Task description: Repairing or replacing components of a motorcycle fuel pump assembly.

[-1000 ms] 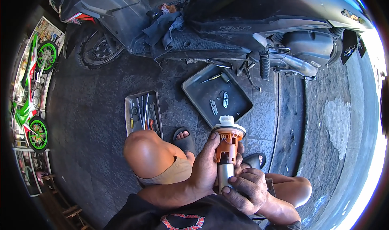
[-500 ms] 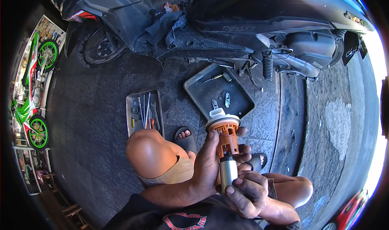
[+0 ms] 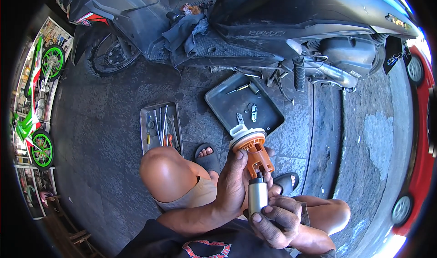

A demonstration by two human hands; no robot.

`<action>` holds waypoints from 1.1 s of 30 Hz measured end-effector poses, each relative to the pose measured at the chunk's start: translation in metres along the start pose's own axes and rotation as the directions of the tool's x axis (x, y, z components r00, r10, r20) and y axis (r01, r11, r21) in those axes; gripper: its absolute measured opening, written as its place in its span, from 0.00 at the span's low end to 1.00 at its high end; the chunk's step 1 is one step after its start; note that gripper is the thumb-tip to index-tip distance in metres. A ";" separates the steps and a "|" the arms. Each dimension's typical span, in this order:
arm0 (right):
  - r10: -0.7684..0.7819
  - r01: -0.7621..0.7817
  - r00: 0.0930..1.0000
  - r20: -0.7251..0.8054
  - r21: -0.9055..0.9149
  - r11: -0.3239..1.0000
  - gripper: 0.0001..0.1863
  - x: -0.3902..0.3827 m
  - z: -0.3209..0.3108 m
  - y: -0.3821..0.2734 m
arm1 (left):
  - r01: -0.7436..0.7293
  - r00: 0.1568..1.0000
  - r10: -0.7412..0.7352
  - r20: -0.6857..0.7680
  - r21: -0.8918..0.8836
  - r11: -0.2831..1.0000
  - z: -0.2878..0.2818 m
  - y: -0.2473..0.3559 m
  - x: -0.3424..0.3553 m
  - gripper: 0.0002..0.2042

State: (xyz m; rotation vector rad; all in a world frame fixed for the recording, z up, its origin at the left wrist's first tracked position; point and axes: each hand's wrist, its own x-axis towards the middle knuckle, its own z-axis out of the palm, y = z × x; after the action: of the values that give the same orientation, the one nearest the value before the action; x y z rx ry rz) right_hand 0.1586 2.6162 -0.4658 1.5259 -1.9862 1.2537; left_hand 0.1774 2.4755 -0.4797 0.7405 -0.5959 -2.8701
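My left hand (image 3: pixel 231 185) is closed around an orange plastic fuel pump housing (image 3: pixel 258 155) with a round white flange and a pale connector on top. Below it, my right hand (image 3: pixel 277 221) grips a silver cylindrical pump motor (image 3: pixel 258 196) by its lower part, thumb and fingers pressed on it. The motor's dark upper end meets the housing's open lower end; whether it is seated inside I cannot tell. The housing leans, its top toward the left, while the motor stands nearly upright. Some left-hand fingers are hidden behind the housing.
Beyond my hands, a dark tray (image 3: pixel 277 123) holds small metal parts and a screwdriver-like tool. A narrower tray (image 3: pixel 143 130) with wrenches and screwdrivers lies left, near my knee. A dark scooter (image 3: pixel 255 42) stands across the far side, a cloth (image 3: pixel 184 32) on its footboard.
The orange housing has tilted more, its lower end swinging right relative to the motor. Both hands keep their holds. A red car has moved further into view along the right edge.
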 end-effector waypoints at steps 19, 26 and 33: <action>0.244 -0.272 0.961 0.128 0.291 0.917 0.21 0.029 -0.019 0.014 | 0.245 0.965 -0.220 0.141 -0.192 0.950 0.000 0.010 0.002 0.34; 0.338 -0.147 0.691 0.639 -0.333 0.931 0.25 0.071 -0.040 0.032 | 0.146 0.989 -0.146 -0.020 0.027 0.989 -0.005 0.004 0.002 0.24; 0.297 0.060 0.500 0.813 -0.375 0.925 0.25 0.087 -0.036 0.040 | 0.170 0.985 -0.167 -0.035 0.123 0.978 -0.008 0.001 0.001 0.25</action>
State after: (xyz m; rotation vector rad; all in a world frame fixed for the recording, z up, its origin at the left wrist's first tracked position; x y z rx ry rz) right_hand 0.0821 2.5939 -0.4019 2.0469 -2.7339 -0.0210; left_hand 0.1808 2.4719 -0.4858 0.8833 -0.7516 -2.9938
